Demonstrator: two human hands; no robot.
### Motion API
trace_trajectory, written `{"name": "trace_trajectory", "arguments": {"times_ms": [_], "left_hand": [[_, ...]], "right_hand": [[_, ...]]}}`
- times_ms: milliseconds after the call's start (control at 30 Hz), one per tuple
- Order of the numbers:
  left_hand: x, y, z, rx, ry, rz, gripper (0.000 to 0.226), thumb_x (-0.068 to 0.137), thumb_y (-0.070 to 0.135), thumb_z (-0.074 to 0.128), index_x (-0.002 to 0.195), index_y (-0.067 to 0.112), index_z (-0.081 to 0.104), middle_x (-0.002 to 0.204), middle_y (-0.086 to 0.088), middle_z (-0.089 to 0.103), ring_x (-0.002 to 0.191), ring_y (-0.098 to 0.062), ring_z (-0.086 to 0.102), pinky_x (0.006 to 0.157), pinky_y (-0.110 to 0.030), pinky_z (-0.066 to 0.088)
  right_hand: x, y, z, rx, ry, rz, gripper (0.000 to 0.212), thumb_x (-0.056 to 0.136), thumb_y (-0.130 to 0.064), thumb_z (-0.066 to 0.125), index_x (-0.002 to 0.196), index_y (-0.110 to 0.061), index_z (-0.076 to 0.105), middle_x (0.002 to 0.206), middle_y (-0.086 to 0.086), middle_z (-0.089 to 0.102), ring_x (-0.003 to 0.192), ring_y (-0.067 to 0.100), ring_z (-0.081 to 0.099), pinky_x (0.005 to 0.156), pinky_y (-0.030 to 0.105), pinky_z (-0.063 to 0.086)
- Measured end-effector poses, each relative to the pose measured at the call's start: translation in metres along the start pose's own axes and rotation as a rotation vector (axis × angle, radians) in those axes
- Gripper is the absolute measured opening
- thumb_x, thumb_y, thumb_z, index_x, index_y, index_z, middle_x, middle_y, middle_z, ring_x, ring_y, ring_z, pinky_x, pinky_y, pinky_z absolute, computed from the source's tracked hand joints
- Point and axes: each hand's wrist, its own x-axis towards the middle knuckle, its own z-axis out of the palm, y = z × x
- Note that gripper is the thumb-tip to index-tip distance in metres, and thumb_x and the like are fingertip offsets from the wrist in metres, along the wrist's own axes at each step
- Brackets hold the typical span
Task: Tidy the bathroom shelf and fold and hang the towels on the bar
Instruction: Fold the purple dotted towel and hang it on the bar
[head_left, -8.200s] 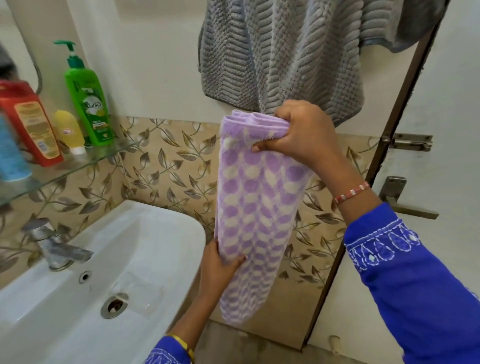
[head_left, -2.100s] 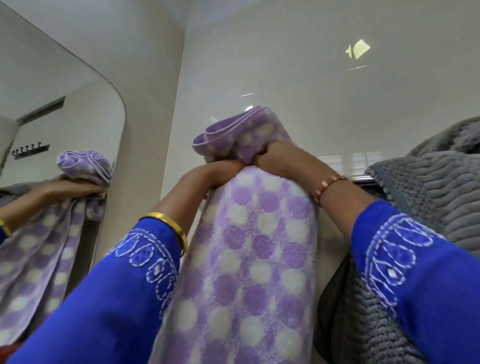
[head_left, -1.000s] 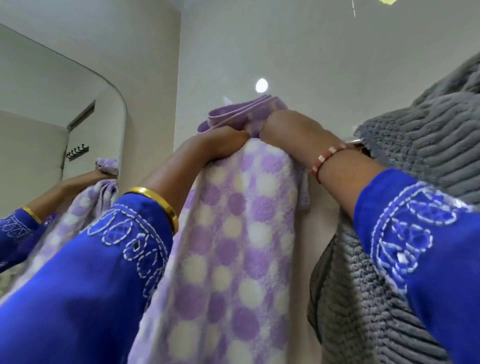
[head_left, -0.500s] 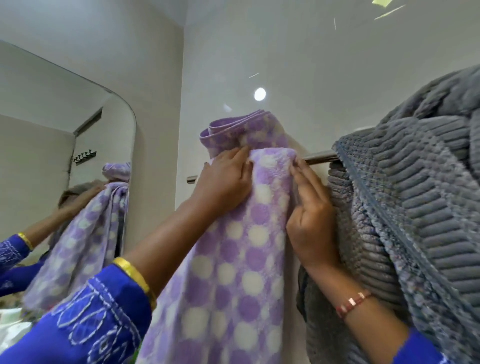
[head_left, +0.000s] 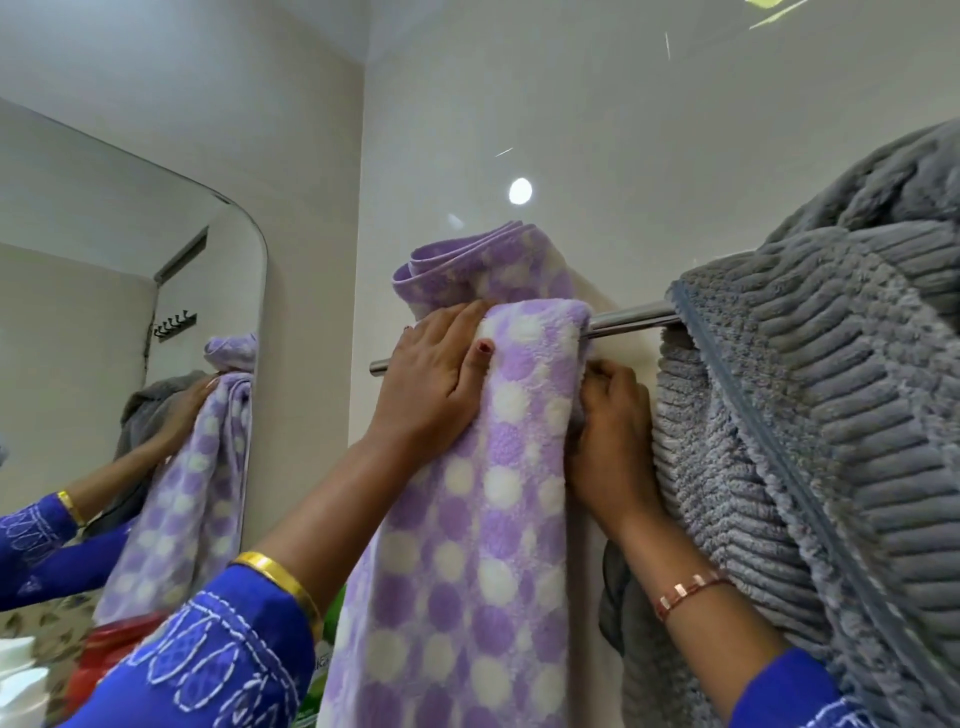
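No brand or label can be read; a scrap of white lettering shows on a green bottle (head_left: 332, 670) behind the left sleeve, too small to make out.

The lilac towel (head_left: 483, 519) is fleecy, with rows of white and deeper purple dots and a thin stitched hem. It is folded into a long narrow strip and draped over the bar (head_left: 631, 318), near the bar's left end; the front part hangs straight down, and the far end stands bunched in loose folds above the bar against the wall. Just beside it on the right, a thick ribbed grey towel (head_left: 810, 415) hangs over the same bar, with a short bare stretch of metal between the two.

The left hand (head_left: 434, 387) lies flat on the lilac towel's left edge at the bar, fingers straight and pressing, thumb laid across the front. The right hand (head_left: 610, 441) is at the towel's right edge just below the bar, fingers curled in and pinching the cloth.

The mirror (head_left: 130, 332) on the left wall reflects the hands and both towels.
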Motion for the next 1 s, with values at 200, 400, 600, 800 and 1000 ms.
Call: {"name": "trace_trajectory", "arguments": {"times_ms": [200, 400, 600, 800, 1000], "left_hand": [[0.003, -0.006, 0.0, -0.059, -0.022, -0.032, 0.049, 0.091, 0.035, 0.026, 0.132, 0.016, 0.045, 0.135, -0.002, 0.051, 0.126, -0.017, 0.041, 0.104, -0.024, 0.023], [0.02, -0.007, -0.008, -0.137, -0.151, -0.111, 0.053, 0.089, 0.041, 0.021, 0.13, 0.02, 0.048, 0.136, -0.002, 0.051, 0.126, -0.02, 0.043, 0.107, -0.03, 0.029], [0.042, -0.011, -0.012, -0.225, -0.274, -0.226, 0.037, 0.098, 0.036, 0.03, 0.125, 0.03, 0.054, 0.136, 0.0, 0.053, 0.125, -0.018, 0.046, 0.1, -0.027, 0.033], [0.032, -0.017, -0.01, -0.321, -0.222, -0.208, 0.032, 0.098, 0.031, 0.035, 0.118, 0.028, 0.06, 0.124, 0.002, 0.061, 0.116, -0.017, 0.053, 0.093, -0.027, 0.038], [0.038, -0.018, -0.013, -0.329, -0.231, -0.228, 0.034, 0.098, 0.03, 0.034, 0.12, 0.026, 0.059, 0.131, 0.002, 0.057, 0.119, -0.012, 0.049, 0.096, -0.022, 0.033]], "right_hand": [[0.006, -0.004, 0.002, 0.005, 0.065, 0.017, 0.013, 0.065, -0.002, 0.058, 0.075, 0.004, 0.06, 0.083, 0.027, 0.055, 0.075, 0.034, 0.051, 0.059, 0.021, 0.012], [0.006, -0.018, -0.002, 0.142, -0.053, 0.135, 0.024, 0.07, -0.031, 0.05, 0.064, -0.01, 0.057, 0.081, 0.026, 0.066, 0.079, 0.043, 0.059, 0.066, 0.031, 0.022], [-0.013, -0.033, -0.005, 0.217, -0.015, 0.213, 0.066, 0.062, -0.064, 0.032, 0.062, -0.002, 0.054, 0.078, 0.028, 0.065, 0.065, 0.036, 0.059, 0.054, 0.029, 0.028], [-0.022, -0.003, 0.0, -0.282, -0.142, -0.136, 0.086, 0.07, -0.05, 0.061, 0.133, 0.004, 0.04, 0.138, 0.027, 0.042, 0.129, 0.041, 0.039, 0.109, 0.039, 0.005], [-0.001, -0.008, 0.003, -0.213, 0.008, -0.243, 0.05, 0.068, -0.019, 0.072, 0.113, 0.001, 0.062, 0.113, 0.024, 0.064, 0.114, 0.043, 0.054, 0.099, 0.06, 0.034]]}}
